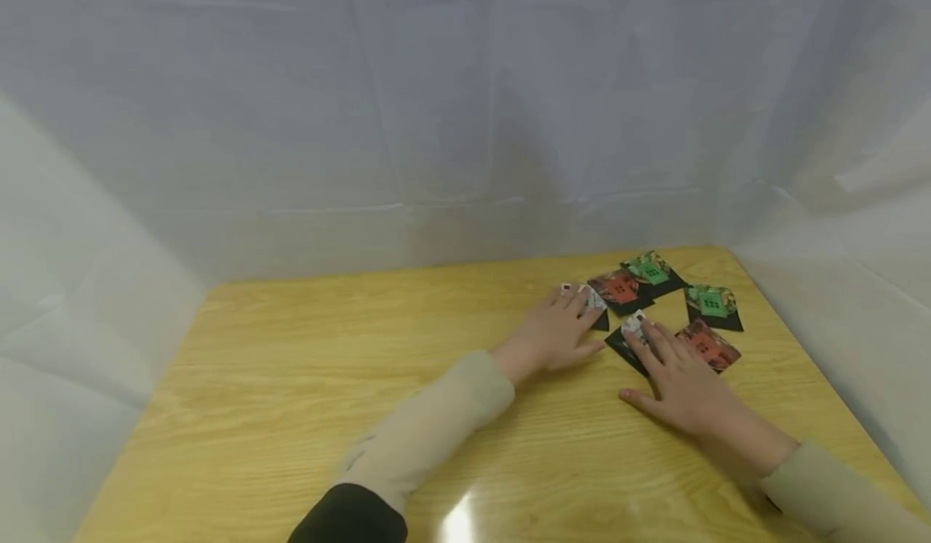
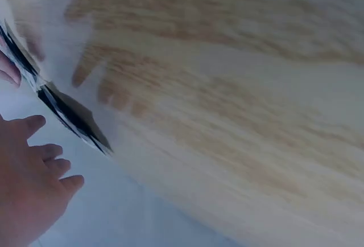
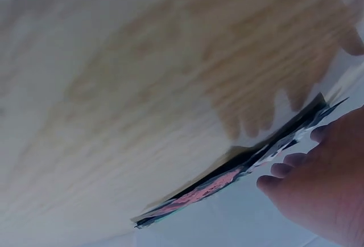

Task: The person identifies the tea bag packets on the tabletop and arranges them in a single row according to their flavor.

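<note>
My left hand (image 1: 553,337) and right hand (image 1: 685,383), fingers extended, pinch nothing over white-topped packets (image 1: 620,347); sweeping rightward could jostle the near red packet (image 1: 711,347).

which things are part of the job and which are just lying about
Likely in use:
left white packet, under left hand
right white packet, under right hand

Likely lying about:
far red packet
near red packet
far green packet
near green packet
</note>
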A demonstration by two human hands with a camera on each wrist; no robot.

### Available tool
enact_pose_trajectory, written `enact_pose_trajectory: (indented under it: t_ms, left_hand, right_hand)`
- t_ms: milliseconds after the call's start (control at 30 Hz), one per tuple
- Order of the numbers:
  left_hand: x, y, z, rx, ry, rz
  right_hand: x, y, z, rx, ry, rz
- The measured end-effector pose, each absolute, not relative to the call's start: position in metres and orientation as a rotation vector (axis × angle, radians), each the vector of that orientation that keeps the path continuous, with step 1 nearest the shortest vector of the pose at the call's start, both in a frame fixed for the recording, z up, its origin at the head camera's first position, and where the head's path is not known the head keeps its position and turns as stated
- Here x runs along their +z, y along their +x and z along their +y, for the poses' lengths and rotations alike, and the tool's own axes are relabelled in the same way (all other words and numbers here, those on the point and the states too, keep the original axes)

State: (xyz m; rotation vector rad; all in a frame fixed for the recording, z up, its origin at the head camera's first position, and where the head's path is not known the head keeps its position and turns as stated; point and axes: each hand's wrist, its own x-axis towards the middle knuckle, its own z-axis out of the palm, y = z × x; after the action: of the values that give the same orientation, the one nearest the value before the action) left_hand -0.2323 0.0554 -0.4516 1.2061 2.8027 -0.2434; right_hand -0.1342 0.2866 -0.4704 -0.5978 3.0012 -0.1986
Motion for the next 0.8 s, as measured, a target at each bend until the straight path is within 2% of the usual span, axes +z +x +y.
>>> enact_pose_trajectory:
  t_ms: [400, 800]
  left_hand:
    - [-0.458, -0.245, 0.054, -0.245, 1.234, 2.681]
    - [-0.464, -0.243, 0.038, -0.265, 1.282, 2.642]
  right_hand:
    - [-0.469, -0.132, 0.282, -0.248, -0.585, 2.961]
    - [-0.465, -0.132, 0.279, -0.268, -0.583, 2.952]
